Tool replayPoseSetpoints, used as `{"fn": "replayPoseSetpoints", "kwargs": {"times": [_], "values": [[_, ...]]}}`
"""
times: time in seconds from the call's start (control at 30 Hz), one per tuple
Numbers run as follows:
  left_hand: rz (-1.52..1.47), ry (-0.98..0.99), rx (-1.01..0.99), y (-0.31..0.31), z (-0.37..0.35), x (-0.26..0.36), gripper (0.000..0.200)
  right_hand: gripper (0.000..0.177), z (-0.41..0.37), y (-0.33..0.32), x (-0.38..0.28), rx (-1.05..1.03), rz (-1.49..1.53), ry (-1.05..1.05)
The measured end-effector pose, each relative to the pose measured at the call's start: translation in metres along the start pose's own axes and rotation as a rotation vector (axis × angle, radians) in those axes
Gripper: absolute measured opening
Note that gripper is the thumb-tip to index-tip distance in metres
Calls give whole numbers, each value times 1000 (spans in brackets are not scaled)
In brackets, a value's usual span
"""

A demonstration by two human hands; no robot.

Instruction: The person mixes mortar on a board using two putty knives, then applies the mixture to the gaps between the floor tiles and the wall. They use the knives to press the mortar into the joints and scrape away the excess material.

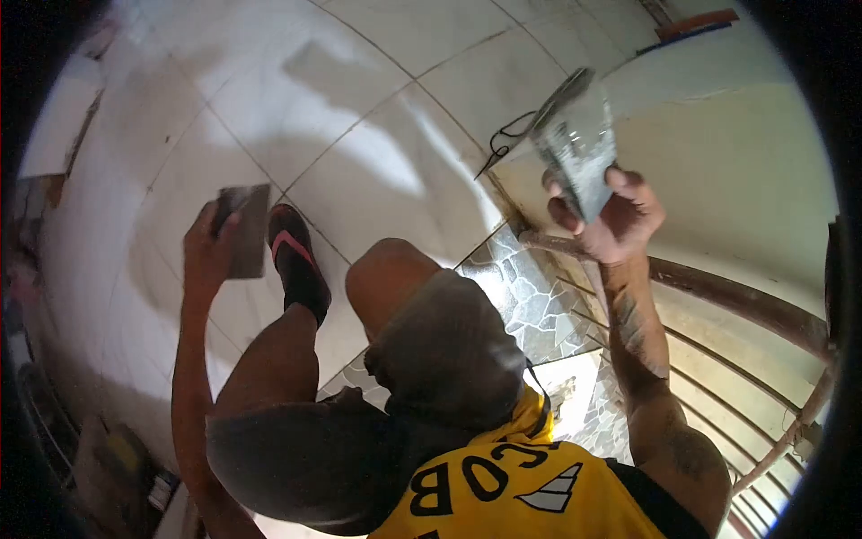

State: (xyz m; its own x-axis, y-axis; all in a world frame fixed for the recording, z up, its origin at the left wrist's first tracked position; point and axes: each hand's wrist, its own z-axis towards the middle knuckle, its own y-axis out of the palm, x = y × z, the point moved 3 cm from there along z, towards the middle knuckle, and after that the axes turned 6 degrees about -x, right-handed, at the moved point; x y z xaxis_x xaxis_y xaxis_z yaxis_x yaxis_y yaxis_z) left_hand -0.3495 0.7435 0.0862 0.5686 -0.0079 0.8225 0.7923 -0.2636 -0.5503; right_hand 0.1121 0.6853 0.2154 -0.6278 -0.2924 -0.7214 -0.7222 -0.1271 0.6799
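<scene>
My left hand is closed on the edge of a flat, dark grey rectangular plate, held above the tiled floor beside my sandalled foot. On the right, my right hand grips the narrow end of a putty knife between thumb and fingers. Its wide metal blade points up and away from me, with whitish smears on its face. Any handle of the putty knife is hidden in my palm. The two tools are well apart.
Pale floor tiles spread ahead. A cream wall stands at the right, with a brown metal railing below it. A thin black cord lies by the wall's edge. Stone-patterned tiles show beyond my knee.
</scene>
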Motion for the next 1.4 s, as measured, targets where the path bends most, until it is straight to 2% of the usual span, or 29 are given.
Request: {"fn": "replayPoseSetpoints", "kwargs": {"times": [0.03,0.07,0.1,0.17,0.23,0.3,0.37,0.4,0.43,0.53,0.63,0.73,0.8,0.83,0.87,0.9,0.93,1.0,1.03,1.07,1.2,1.23,1.33,1.4], "values": [[58,68,-43,27,26,3,29,60,3,-1,-2,27,4,-14],[95,27,-172,57,52,0,33,60,8,-1,-2,56,5,-32],[43,179,-212,91,73,14,30,60,10,-4,-2,88,6,-55],[120,80,-511,160,112,19,31,60,11,-11,2,64,-23,-27],[65,359,-494,230,131,30,31,61,14,-8,3,99,-43,-31],[-12,382,-759,301,144,36,33,63,5,-10,3,180,-34,-71],[-106,562,-791,347,142,52,43,64,-14,-18,-5,234,-55,-65],[-85,331,-951,368,139,62,39,63,-23,-22,-11,249,-89,-47],[-48,397,-956,387,140,70,33,63,-26,-20,-10,303,-49,-76],[-176,534,-926,415,136,86,27,64,-38,-11,-4,482,56,-159],[-45,564,-975,442,141,86,26,67,-45,0,11,593,121,-237],[-18,585,-888,454,159,77,24,69,-54,16,30,657,138,-298],[88,554,-902,449,167,70,24,67,-68,41,45,817,147,-326],[88,537,-878,435,175,70,23,65,-79,54,55,916,145,-330],[176,551,-851,418,188,69,22,62,-81,59,55,795,206,-300],[308,518,-817,403,207,56,22,60,-83,68,60,849,280,-315],[232,473,-712,383,230,39,24,58,-86,78,65,897,349,-331],[325,515,-600,334,295,22,28,57,-90,86,74,1017,349,-294],[266,438,-573,309,317,20,32,57,-93,90,84,1078,352,-277],[151,461,-523,293,336,16,35,57,-96,92,95,1081,361,-276],[-81,369,-760,287,359,39,36,53,-89,69,120,1143,396,-303],[42,403,-793,287,360,49,37,55,-86,62,130,1190,409,-315],[28,389,-839,302,372,47,41,56,-86,24,154,1207,366,-312],[-1,378,-763,300,383,41,42,55,-86,-3,168,1237,349,-319]]}}
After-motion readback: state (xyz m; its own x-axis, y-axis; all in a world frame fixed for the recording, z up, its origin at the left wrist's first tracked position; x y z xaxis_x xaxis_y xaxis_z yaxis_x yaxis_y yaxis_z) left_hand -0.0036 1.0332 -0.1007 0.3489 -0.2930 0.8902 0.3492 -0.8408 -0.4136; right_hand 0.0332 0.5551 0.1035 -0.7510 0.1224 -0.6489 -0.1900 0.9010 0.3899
